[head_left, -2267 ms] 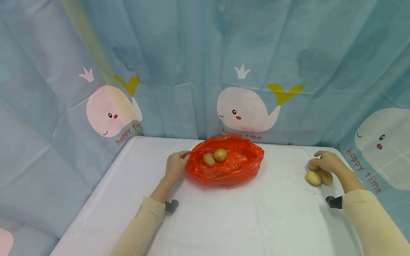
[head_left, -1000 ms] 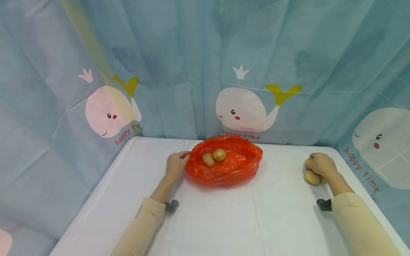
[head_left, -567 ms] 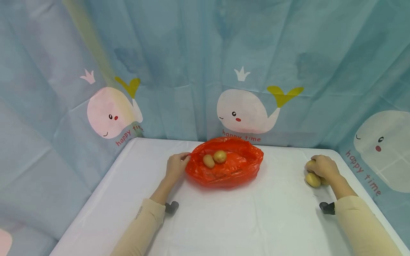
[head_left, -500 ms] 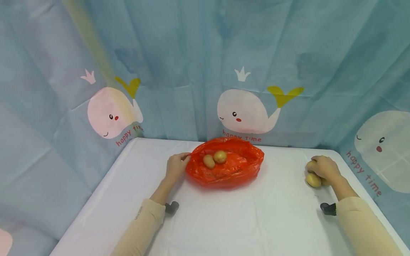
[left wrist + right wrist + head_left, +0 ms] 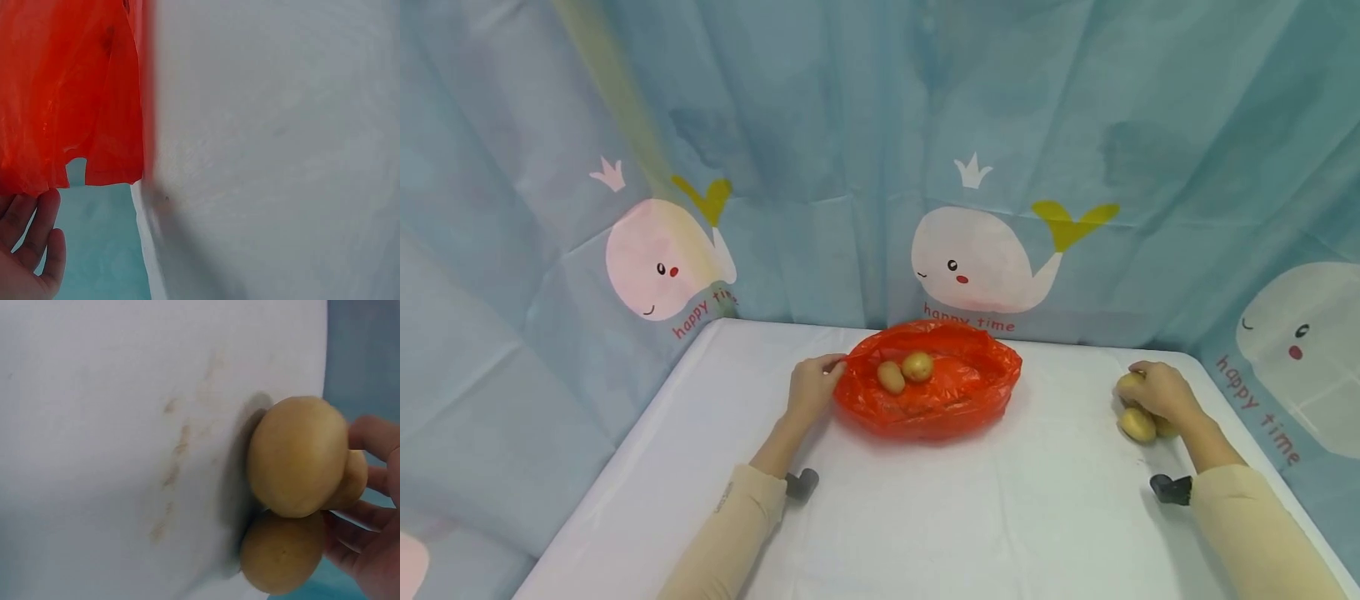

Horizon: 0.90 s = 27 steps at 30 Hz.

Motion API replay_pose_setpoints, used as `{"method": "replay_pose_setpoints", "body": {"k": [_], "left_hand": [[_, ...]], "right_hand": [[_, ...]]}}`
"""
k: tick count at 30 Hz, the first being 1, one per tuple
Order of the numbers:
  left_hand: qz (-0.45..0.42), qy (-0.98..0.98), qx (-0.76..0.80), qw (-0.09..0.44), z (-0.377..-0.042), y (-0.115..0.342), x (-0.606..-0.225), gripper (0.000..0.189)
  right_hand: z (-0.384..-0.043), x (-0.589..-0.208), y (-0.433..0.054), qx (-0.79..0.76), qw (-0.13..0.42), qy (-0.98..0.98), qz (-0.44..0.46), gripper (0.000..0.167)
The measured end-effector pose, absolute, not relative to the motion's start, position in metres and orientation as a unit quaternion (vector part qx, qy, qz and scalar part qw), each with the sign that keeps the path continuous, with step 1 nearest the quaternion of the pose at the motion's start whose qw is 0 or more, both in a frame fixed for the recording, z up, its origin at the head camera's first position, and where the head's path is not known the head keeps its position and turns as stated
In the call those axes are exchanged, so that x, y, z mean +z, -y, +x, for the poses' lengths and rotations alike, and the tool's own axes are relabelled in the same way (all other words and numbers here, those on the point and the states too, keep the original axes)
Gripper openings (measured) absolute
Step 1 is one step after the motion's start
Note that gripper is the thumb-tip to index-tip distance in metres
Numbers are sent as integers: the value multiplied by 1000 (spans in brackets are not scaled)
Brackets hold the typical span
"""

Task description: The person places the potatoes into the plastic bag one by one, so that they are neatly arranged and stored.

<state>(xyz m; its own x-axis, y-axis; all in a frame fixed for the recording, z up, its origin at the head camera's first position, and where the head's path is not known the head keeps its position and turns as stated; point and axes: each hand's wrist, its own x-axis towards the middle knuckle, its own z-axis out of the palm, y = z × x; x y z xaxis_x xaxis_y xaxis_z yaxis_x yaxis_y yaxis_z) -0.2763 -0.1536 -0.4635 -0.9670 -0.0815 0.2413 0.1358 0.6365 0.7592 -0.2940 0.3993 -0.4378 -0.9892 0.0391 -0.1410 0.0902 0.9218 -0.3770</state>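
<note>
A red plastic bag (image 5: 940, 417) lies spread wide at the far middle of the table, with two potatoes (image 5: 917, 367) inside it. At its left edge, my left hand (image 5: 811, 390) pinches the rim between thumb and fingers; the left wrist view shows fingers (image 5: 44, 219) right at the bag's cut edge. Over by the table's right side, my right hand (image 5: 1163, 392) grips the farthest of three clustered potatoes (image 5: 1129, 385), partly covering it. In the right wrist view the two nearer potatoes (image 5: 299, 456) stand in front of the fingers and hide much of the gripped one.
White cloth covers the table (image 5: 925, 517). A blue curtain (image 5: 820, 167) printed with whales hangs right behind the table and along both sides. Brownish smudges (image 5: 172, 475) mark the cloth near the potatoes. Each wrist carries a small black camera mount (image 5: 1171, 489).
My right hand has lowered onto the farthest potato and closed its fingers round it, covering more of the cluster. My left hand and the bag stay in place.
</note>
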Motion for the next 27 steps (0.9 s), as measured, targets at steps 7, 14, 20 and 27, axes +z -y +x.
{"method": "replay_pose_setpoints", "body": {"k": [7, 14, 20, 27], "left_hand": [[-21, 896, -426, 126, -277, 155, -461, 28], [-26, 894, -428, 125, -277, 155, -461, 28], [-26, 895, -427, 123, -276, 154, -461, 28], [-25, 893, -432, 121, -275, 152, -461, 28]], "right_hand": [[-297, -425, -387, -218, 59, -974, 32, 64], [-297, -415, -374, -217, 32, -976, -7, 64], [-296, -404, -361, -233, 37, -972, -18, 68], [-294, -392, -348, -245, 27, -968, -48, 67]]}}
